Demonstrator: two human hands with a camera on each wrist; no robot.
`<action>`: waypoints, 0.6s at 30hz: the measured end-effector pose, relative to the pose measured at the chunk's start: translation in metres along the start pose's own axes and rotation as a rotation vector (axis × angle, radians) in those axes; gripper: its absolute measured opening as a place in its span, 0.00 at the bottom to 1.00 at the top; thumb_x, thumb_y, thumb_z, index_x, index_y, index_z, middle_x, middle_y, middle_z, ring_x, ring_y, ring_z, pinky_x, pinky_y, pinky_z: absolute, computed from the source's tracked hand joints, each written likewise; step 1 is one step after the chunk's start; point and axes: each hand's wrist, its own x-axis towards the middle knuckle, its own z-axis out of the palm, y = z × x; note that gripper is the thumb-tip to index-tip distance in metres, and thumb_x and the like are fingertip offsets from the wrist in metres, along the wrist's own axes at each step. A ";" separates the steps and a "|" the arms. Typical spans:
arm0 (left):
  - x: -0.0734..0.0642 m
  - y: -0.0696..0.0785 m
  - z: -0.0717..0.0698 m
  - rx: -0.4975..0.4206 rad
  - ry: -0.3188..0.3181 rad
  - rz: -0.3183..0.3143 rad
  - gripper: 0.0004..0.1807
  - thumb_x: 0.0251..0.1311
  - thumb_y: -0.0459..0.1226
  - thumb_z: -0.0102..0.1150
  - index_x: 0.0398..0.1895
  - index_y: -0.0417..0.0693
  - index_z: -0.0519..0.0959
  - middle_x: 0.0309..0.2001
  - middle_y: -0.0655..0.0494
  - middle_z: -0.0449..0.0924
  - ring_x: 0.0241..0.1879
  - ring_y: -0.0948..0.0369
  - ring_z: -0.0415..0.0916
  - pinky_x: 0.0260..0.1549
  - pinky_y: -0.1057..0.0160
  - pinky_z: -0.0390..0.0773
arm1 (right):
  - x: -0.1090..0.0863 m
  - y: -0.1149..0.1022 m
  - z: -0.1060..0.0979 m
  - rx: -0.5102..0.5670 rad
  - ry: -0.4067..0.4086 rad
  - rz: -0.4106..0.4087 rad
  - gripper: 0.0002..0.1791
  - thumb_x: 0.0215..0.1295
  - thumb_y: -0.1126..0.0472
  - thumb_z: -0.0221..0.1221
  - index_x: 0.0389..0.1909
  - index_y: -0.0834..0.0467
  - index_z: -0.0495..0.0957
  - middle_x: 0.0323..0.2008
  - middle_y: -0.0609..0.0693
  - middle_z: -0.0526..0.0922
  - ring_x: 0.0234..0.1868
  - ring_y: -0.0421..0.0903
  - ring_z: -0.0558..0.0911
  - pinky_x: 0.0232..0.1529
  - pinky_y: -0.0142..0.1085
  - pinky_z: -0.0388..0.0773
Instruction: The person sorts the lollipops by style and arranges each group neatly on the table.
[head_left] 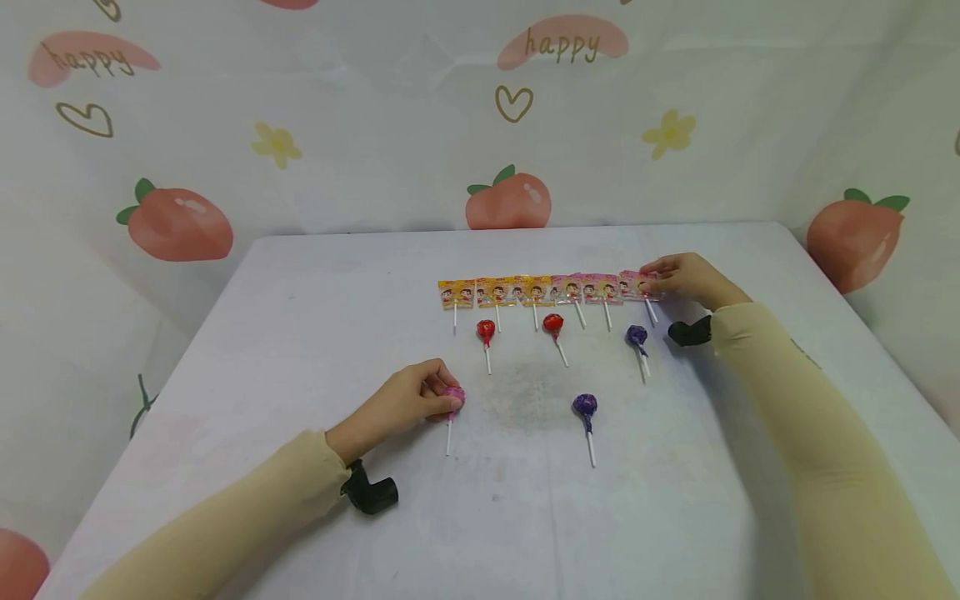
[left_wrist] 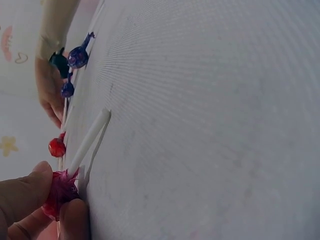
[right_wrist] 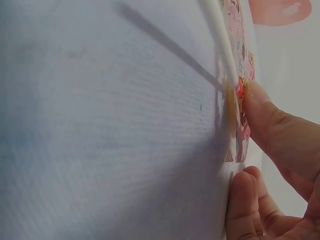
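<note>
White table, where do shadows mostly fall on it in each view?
Head view: a soft shadow on the table beside the right sleeve; left wrist view: a thin one from the stick of the held lollipop; right wrist view: a slanting streak and a broad dark patch by the right hand.

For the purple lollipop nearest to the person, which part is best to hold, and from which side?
Probably pinch the purple lollipop by its round wrapped head, coming from above and the person's right. The head, much thicker than the white stick that points toward the person, should give a firmer hold; no other lollipop lies close on the right.
</note>
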 end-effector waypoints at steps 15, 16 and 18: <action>0.001 -0.002 0.000 -0.018 -0.003 -0.016 0.11 0.57 0.36 0.68 0.40 0.43 0.78 0.32 0.52 0.77 0.25 0.65 0.74 0.28 0.68 0.78 | -0.004 0.002 -0.009 0.045 -0.012 -0.071 0.34 0.70 0.52 0.56 0.70 0.64 0.58 0.67 0.72 0.60 0.64 0.65 0.65 0.65 0.59 0.61; 0.001 -0.002 0.000 -0.019 -0.003 -0.019 0.11 0.57 0.36 0.68 0.40 0.43 0.78 0.32 0.52 0.77 0.25 0.65 0.74 0.28 0.68 0.77 | -0.007 0.001 -0.011 0.063 -0.008 -0.085 0.35 0.70 0.52 0.56 0.71 0.64 0.58 0.67 0.72 0.59 0.65 0.66 0.64 0.66 0.60 0.60; 0.001 -0.002 -0.001 -0.012 -0.001 -0.019 0.11 0.57 0.36 0.68 0.40 0.43 0.78 0.32 0.53 0.77 0.25 0.65 0.73 0.28 0.69 0.77 | -0.013 -0.004 -0.016 0.095 0.011 -0.101 0.36 0.71 0.50 0.55 0.72 0.63 0.57 0.69 0.71 0.58 0.68 0.66 0.61 0.68 0.60 0.56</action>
